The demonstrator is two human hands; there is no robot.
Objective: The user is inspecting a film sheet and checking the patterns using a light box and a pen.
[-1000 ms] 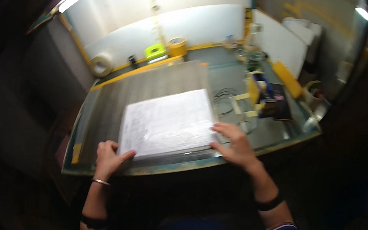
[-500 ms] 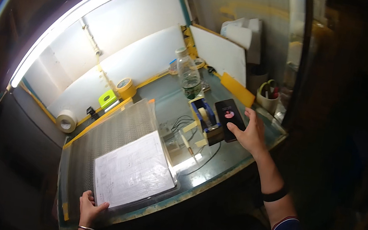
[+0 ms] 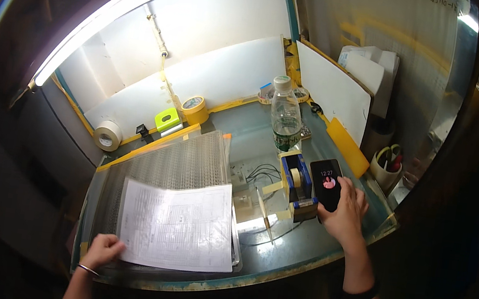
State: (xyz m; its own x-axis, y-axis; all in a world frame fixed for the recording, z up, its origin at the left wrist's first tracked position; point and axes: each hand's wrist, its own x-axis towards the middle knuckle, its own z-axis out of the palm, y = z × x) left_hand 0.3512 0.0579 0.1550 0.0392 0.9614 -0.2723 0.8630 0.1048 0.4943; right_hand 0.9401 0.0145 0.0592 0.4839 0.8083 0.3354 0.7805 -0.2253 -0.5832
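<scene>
My left hand is closed at the lower left corner of a printed paper sheet, thumb and fingertips pinching its edge. The sheet lies over a grey patterned mat in a clear sleeve, its upper edge slightly bowed. On the right, my right hand curls round the lower end of a black phone with its screen lit. The phone lies beside a blue tape dispenser. Left of the dispenser, a slim pen-like stick rests on the glass tabletop.
A clear bottle stands behind the dispenser. At the back are a yellow tape roll, a green hole punch and a white tape roll. A cup with scissors stands at the right, near a yellow card.
The view has shifted and turned. My left hand has gone from spread fingers to a closed pinch at the sheet's corner. My right fingers have closed in around the phone.
</scene>
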